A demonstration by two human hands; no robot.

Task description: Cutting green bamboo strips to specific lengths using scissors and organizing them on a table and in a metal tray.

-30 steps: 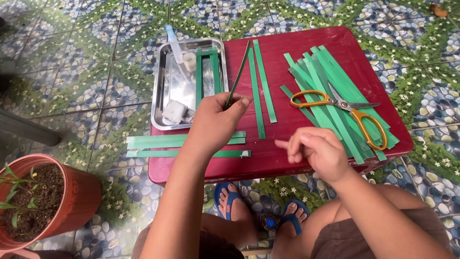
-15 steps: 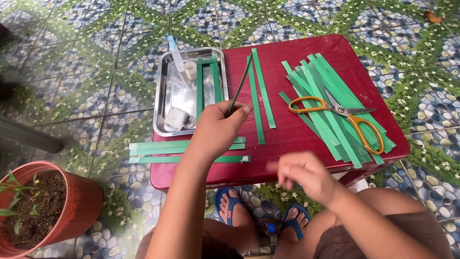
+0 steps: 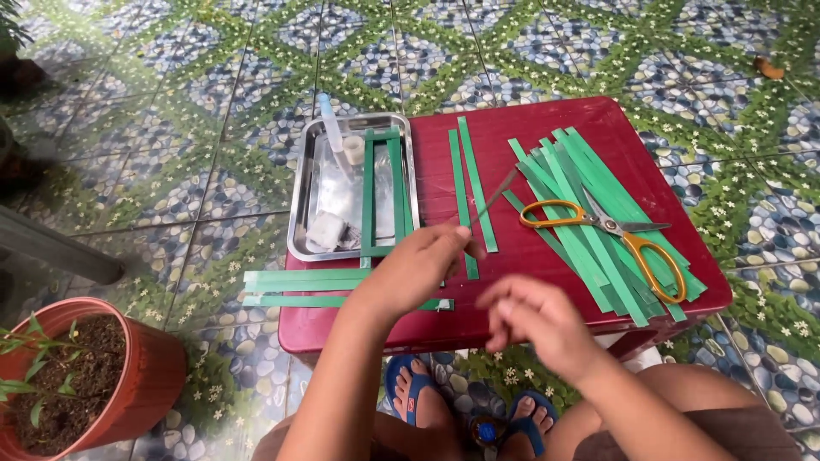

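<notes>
My left hand (image 3: 414,269) pinches a thin dark stick (image 3: 495,198) above the red table (image 3: 512,137); my right hand (image 3: 534,320) is blurred, its grip indeterminate

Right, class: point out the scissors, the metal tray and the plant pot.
scissors (image 3: 617,227): head view, on the pivot where the blades meet.
metal tray (image 3: 299,205): head view, on its left rim.
plant pot (image 3: 149,376): head view, on its orange outer wall.
</notes>
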